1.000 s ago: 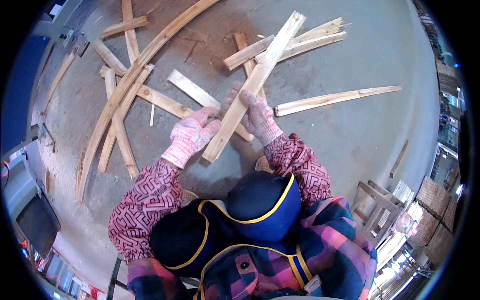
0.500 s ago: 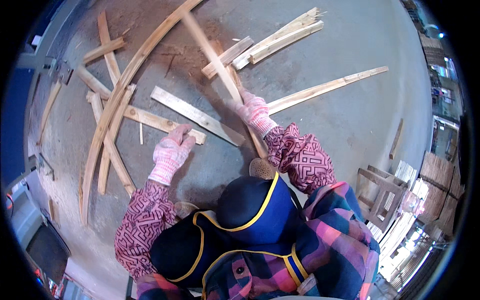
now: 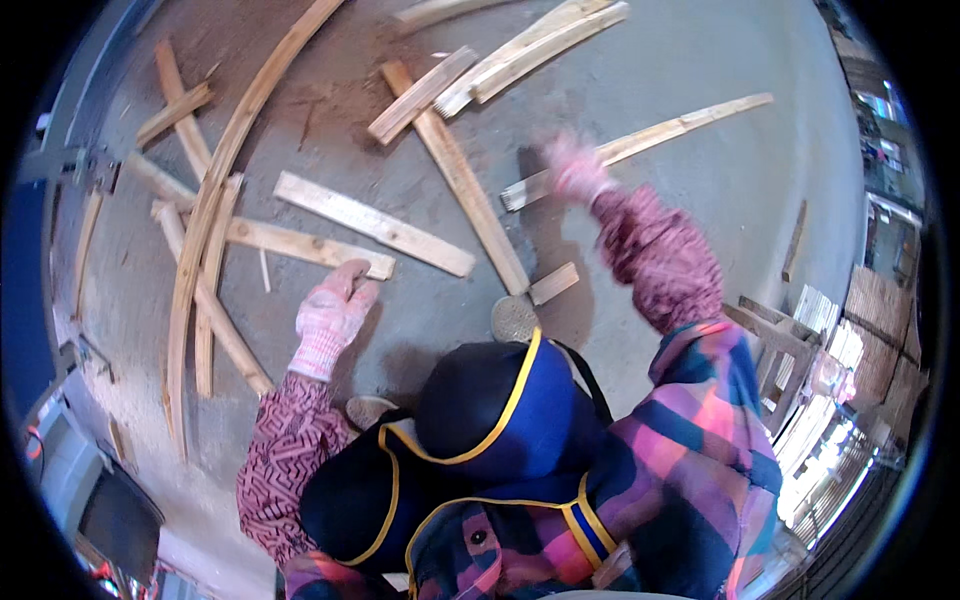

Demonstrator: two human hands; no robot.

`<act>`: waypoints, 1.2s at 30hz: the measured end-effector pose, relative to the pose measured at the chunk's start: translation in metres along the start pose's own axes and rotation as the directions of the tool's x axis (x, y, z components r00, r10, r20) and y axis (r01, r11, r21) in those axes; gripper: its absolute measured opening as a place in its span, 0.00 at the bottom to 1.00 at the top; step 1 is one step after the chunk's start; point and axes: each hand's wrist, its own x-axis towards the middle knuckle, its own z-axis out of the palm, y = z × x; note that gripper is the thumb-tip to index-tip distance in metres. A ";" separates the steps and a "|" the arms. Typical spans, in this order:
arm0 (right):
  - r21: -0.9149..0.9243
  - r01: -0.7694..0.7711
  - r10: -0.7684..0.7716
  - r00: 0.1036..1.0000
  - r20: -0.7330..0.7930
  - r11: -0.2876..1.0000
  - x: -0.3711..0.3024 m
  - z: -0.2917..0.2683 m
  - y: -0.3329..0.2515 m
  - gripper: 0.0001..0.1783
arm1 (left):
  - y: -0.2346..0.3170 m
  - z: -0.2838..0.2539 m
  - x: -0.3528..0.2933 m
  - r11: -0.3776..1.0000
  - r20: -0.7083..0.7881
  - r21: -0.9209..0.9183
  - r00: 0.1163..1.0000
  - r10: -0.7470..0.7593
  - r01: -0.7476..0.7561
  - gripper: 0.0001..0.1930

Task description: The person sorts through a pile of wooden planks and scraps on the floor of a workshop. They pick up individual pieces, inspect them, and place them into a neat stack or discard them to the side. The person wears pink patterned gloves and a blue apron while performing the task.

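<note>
My left hand (image 3: 330, 318), in a pink and white knitted glove, is beside the right end of a wooden strip (image 3: 300, 243). Its fingers are loosely bent and apart, and I see nothing in them. My right hand (image 3: 578, 170), gloved alike, is smeared by motion. It is over the left part of a long, narrow wooden strip (image 3: 680, 130) and hides some of it; whether it grips that strip is unclear. Between the hands lie a pale flat wooden strip (image 3: 375, 222) and a slanting wooden strip (image 3: 470, 185). A short wood offcut (image 3: 555, 284) lies by my shoe.
A long curved wooden strip (image 3: 235, 130) lies across several crossed pieces on the left. Wood pieces (image 3: 545, 50) are bunched at the top, with another strip (image 3: 440, 10) at the upper edge. A wooden frame (image 3: 775, 340) and stacked slats (image 3: 875, 320) stand at the right.
My right hand has let go of the wooden strip it held and moved right to the long, narrow one. A strip now shows at the upper edge. My left hand has barely moved.
</note>
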 end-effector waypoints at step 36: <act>0.697 -0.275 0.669 0.200 0.716 -0.663 -0.008 0.084 0.010 0.25 | 0.013 0.003 -0.031 0.923 0.595 0.204 0.707 -0.382 0.327 0.21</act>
